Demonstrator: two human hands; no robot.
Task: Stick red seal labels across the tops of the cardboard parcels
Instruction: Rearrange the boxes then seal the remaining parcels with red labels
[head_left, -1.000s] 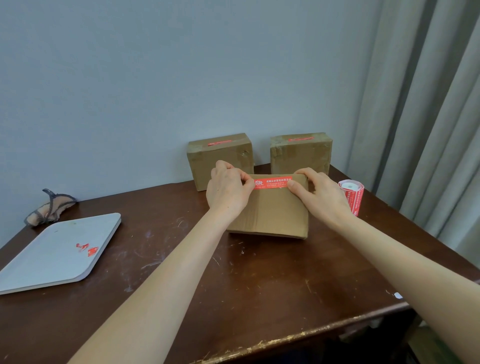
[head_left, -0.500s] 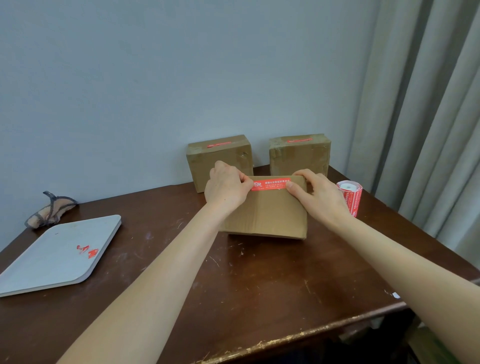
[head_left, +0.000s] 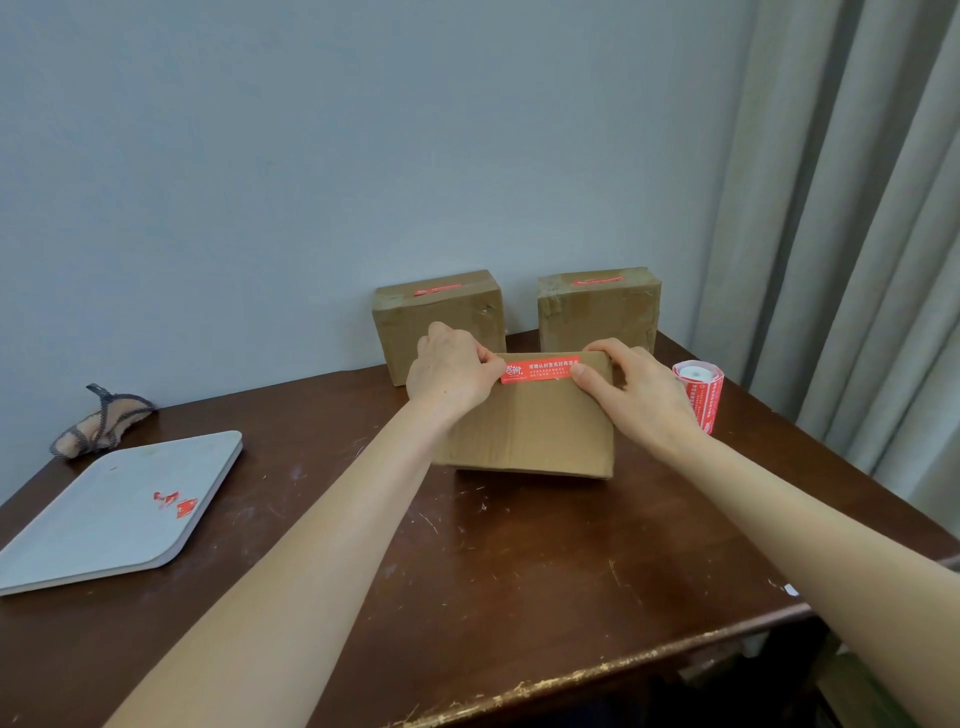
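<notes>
A cardboard parcel (head_left: 535, 431) stands tilted toward me in the middle of the table. A red seal label (head_left: 540, 369) with white print lies along its top edge. My left hand (head_left: 452, 371) pinches the label's left end, fingers curled over the parcel's top. My right hand (head_left: 636, 392) pinches the label's right end with thumb and forefinger. Behind stand two more parcels, the left parcel (head_left: 439, 325) and the right parcel (head_left: 597, 312), each with a red label on top.
A roll of red labels (head_left: 701, 395) stands upright right of my right hand. A grey tray (head_left: 104, 514) with red label scraps lies at the left, a cloth pad (head_left: 101, 426) behind it. Wall behind, curtain at right, table's front edge near me.
The label has come a little lower onto the parcel's top edge, my hands following it. The parcel leans slightly more toward me.
</notes>
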